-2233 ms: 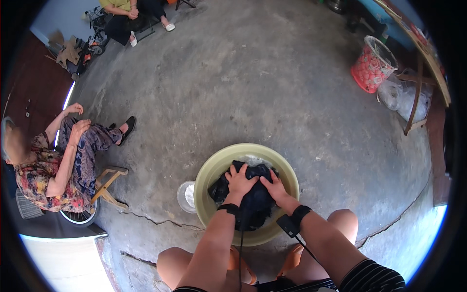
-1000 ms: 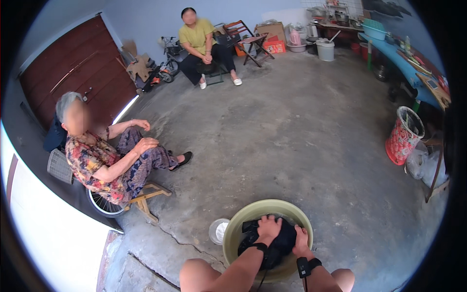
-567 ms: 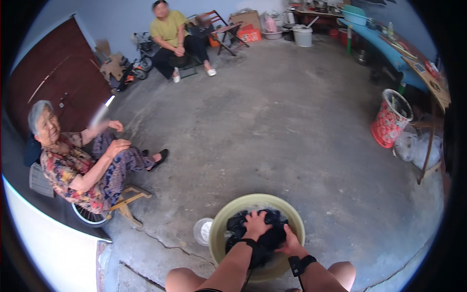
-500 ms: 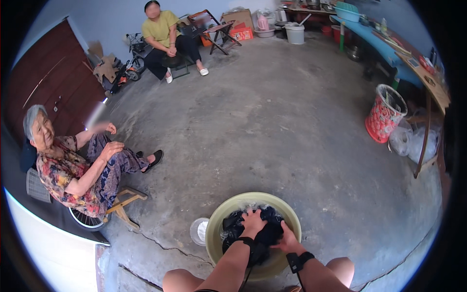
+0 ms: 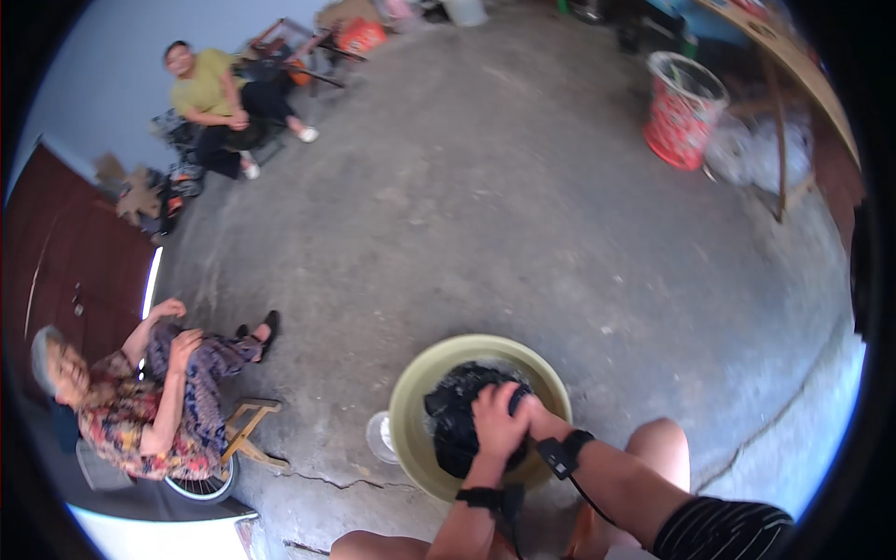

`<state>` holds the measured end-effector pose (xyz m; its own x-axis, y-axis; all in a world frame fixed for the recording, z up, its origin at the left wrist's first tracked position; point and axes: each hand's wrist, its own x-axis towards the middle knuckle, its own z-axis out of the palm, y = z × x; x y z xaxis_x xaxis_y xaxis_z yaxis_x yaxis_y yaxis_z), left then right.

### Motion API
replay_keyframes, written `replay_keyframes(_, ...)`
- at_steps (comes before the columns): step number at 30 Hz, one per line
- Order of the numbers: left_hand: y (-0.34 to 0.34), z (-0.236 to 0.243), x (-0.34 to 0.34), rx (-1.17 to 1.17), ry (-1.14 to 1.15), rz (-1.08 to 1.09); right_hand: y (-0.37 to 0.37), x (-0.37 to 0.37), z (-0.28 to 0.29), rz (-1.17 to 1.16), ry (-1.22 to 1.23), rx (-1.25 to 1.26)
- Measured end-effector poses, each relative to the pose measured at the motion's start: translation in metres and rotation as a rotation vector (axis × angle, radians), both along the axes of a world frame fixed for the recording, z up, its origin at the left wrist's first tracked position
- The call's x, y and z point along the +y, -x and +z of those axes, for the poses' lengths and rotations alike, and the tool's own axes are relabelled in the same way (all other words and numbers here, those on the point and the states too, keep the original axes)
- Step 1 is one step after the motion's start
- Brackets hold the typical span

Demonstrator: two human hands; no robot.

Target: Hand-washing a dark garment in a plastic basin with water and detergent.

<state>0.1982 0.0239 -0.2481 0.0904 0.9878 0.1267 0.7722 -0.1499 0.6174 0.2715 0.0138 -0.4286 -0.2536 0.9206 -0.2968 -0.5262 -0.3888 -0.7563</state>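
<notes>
A round, pale green basin [image 5: 422, 372] stands on the floor in front of my knees. Wet black cloth [image 5: 455, 431] lies bunched in it, with water around it. My left hand [image 5: 498, 417] is closed over the cloth at the basin's right half, its fingers bent. Pressed close beside it, my right hand [image 5: 540, 420] grips a dark fold of the same cloth; its fingers are partly hidden behind the left hand. Touching or nearly touching the basin's left side is a small clear bowl [image 5: 378, 435] with something white in it.
At left, a person [image 5: 159, 411] in a flowered shirt sits by a wooden folding stool [image 5: 248, 431]. Another person [image 5: 207, 91] in yellow-green sits at the far left. A red patterned bin [image 5: 679, 121], plastic bags [image 5: 761, 154] and a table [image 5: 793, 47] stand far right. Cracks cross the concrete floor [image 5: 448, 224].
My view has tilted down and turned. My left hand, spread on the cloth before, has moved right against my right hand. Both hands now meet on the cloth.
</notes>
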Motion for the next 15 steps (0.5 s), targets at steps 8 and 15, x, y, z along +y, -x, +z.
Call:
replay_keyframes(8, 0.064, -0.073, 0.035, 0.197, 0.094, 0.232, 0.018, 0.024, 0.086, -0.216, 0.562, -0.202)
replay_keyframes(15, 0.049, -0.068, 0.003, 0.329, 0.474, 0.270, 0.004, 0.017, 0.095, -0.081, 0.529, -0.775)
